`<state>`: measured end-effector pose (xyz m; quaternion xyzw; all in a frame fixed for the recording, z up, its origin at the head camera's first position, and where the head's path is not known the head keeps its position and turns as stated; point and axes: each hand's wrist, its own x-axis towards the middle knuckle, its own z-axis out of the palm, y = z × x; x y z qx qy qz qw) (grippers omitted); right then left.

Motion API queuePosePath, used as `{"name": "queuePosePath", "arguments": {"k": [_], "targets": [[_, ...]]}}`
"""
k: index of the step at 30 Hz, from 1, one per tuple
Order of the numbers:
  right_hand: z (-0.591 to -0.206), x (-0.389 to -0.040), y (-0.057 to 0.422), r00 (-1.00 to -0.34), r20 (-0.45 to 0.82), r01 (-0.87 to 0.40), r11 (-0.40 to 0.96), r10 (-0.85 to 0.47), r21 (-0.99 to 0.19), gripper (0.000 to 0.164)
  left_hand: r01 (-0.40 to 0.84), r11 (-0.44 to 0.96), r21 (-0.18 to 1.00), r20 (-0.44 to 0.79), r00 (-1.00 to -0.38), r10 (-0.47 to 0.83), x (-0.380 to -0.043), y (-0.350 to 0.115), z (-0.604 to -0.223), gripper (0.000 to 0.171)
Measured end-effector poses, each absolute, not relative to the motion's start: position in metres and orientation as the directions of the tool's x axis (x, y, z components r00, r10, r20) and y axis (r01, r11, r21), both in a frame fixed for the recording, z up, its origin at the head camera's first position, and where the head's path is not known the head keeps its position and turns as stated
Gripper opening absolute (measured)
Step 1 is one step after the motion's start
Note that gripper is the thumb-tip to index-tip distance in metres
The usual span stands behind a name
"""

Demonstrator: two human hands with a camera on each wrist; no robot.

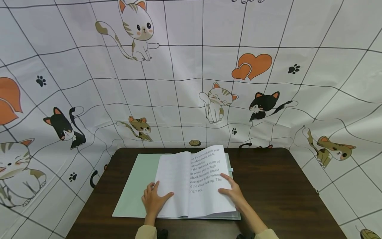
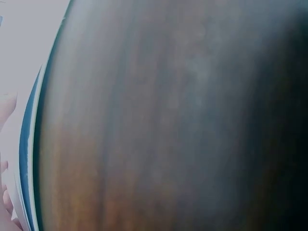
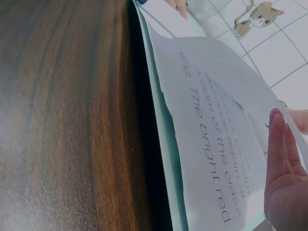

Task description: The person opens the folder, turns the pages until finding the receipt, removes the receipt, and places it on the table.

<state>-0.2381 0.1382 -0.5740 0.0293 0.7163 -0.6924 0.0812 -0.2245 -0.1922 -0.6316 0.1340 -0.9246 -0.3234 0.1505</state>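
Note:
A book with large printed text [image 1: 206, 172] lies spread on a pale green folder-like cover [image 1: 131, 199]. Its left page [image 1: 173, 166] looks blank, and the right one carries lines of type. My left hand [image 1: 153, 200] rests along the left page's outer edge, thumb stretched onto the paper. My right hand [image 1: 234, 192] lies on the right page's outer edge, with thumb and a finger reaching over the print. In the right wrist view, the straight fingers of my right hand [image 3: 284, 178] touch the raised, curved page [image 3: 202, 125]. Its other fingers are partly hidden.
Under the book is a dark brown wooden table [image 1: 277, 186], also filling much of the right wrist view. A light blue tab [image 1: 231, 170] sticks out at the book's right side. A white sheet with a grid and cartoon cats [image 1: 185, 83] hangs behind and beside the table.

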Motion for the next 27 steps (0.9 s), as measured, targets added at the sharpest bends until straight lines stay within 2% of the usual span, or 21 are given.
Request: {"name": "queuePosePath", "arguments": {"k": [17,27], "targets": [[-0.559,-0.228,0.131,-0.982,-0.141,0.146,-0.029,-0.123,-0.989,0.074,-0.137,0.740,0.658,0.155,-0.937,-0.312,-0.225,-0.191,-0.620,0.093],[-0.557,-0.224,0.126,-0.988,-0.117,0.125,-0.065,-0.104,-0.990,0.073,-0.046,0.737,0.674,0.236,-0.932,-0.274,-0.223,-0.181,-0.606,0.079]]}}
